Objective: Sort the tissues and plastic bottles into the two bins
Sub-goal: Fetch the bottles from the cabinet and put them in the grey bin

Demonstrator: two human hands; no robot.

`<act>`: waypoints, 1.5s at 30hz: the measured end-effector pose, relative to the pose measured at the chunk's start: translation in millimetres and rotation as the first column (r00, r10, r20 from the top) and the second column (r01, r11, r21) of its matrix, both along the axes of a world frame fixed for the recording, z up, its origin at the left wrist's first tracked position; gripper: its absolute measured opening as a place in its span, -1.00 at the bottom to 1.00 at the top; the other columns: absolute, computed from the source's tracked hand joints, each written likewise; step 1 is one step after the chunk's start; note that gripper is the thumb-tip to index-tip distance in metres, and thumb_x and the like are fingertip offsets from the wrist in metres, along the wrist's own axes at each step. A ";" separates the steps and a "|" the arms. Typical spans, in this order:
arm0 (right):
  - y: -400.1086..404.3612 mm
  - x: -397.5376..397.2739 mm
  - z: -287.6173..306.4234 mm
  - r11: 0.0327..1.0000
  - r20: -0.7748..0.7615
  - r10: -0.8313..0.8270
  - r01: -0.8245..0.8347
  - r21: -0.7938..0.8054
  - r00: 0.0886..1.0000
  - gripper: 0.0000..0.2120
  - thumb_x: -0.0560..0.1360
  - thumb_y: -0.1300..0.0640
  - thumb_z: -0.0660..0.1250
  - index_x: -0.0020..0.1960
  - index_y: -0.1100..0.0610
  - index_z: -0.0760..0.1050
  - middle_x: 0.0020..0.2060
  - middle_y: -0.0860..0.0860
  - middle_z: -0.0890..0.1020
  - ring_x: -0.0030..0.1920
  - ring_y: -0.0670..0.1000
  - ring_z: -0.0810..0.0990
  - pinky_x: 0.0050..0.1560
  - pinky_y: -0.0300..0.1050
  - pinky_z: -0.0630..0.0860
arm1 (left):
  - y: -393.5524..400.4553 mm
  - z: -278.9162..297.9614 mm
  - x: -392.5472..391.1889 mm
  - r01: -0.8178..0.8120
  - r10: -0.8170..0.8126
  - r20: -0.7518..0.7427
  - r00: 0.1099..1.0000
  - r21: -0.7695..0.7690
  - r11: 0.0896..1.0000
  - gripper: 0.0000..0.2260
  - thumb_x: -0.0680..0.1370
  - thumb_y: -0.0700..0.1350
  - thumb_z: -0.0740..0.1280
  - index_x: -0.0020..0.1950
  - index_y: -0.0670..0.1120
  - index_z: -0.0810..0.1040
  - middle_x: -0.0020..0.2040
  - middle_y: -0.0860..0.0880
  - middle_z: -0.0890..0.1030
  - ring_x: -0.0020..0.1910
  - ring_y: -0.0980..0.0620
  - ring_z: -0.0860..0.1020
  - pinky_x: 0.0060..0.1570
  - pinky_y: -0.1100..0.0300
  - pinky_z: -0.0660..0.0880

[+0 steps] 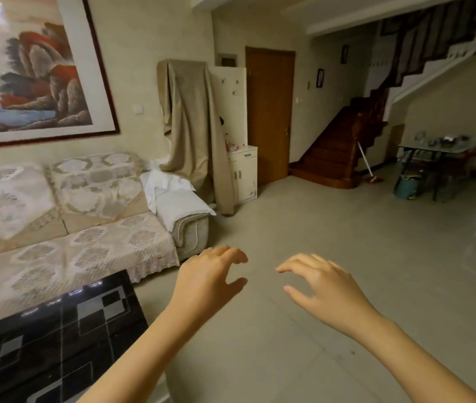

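My left hand (207, 279) and my right hand (322, 289) are both held out in front of me above the tiled floor, palms down, fingers spread and curled a little. Neither holds anything. They are about a hand's width apart. No tissues, plastic bottles or bins show in the head view.
A black glossy coffee table (53, 338) stands at the lower left, with a covered sofa (65, 228) behind it. A draped cabinet (193, 132), a wooden door (268, 112) and stairs (335, 152) lie ahead. A glass dining table (440, 149) with a bucket (407, 186) stands at the right.
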State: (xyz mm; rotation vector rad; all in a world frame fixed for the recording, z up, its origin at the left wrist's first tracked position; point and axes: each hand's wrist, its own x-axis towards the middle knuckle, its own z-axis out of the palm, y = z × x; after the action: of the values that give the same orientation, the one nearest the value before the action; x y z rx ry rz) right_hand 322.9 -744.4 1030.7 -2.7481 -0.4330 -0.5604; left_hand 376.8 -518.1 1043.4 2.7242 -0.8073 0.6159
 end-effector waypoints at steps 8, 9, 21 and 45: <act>-105.9 47.6 9.1 0.998 -0.023 -0.060 0.060 0.001 0.998 -0.76 0.50 -0.02 0.31 0.17 -0.16 0.48 0.09 -0.28 0.50 0.11 -0.21 0.43 -0.01 -0.28 0.31 | -104.3 2.3 59.3 0.043 -0.043 -0.019 0.999 0.014 0.999 -0.72 0.45 0.14 0.39 0.13 0.18 0.50 0.05 0.21 0.57 0.00 0.18 0.55 -0.26 0.27 0.43; -114.4 56.6 8.6 0.998 -0.023 -0.067 0.067 0.007 0.998 -0.76 0.49 -0.02 0.31 0.16 -0.16 0.48 0.08 -0.28 0.50 0.11 -0.20 0.43 -0.02 -0.28 0.30 | -112.3 2.3 68.8 0.040 -0.040 -0.020 0.999 0.024 0.999 -0.73 0.44 0.14 0.39 0.12 0.17 0.51 0.03 0.21 0.57 -0.02 0.17 0.55 -0.31 0.30 0.38; -171.3 252.8 9.7 1.000 -0.005 -0.019 0.019 0.011 1.000 -0.77 0.49 -0.04 0.31 0.14 -0.13 0.50 0.08 -0.25 0.52 0.12 -0.16 0.46 0.02 -0.23 0.38 | -161.9 5.4 251.7 -0.032 0.032 0.010 0.999 0.037 0.999 -0.76 0.43 0.12 0.43 0.07 0.12 0.56 -0.05 0.18 0.62 -0.13 0.13 0.60 -0.41 0.41 0.21; -410.1 632.6 -0.6 0.999 -0.078 0.014 -0.018 -0.050 0.997 -0.75 0.49 -0.06 0.30 0.17 -0.15 0.48 0.09 -0.25 0.51 0.13 -0.16 0.45 -0.03 -0.25 0.30 | -390.0 1.2 627.3 -0.066 0.066 -0.018 0.998 0.007 0.998 -0.69 0.46 0.11 0.41 0.17 0.10 0.54 0.07 0.15 0.60 -0.01 0.09 0.59 -0.17 0.18 0.55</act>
State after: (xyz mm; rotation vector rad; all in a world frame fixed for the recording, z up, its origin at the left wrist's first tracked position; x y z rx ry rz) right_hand 955.5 -1154.5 1030.1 -2.8013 -0.4564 -0.4432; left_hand 1004.1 -908.1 1044.7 2.7684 -0.7188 0.6026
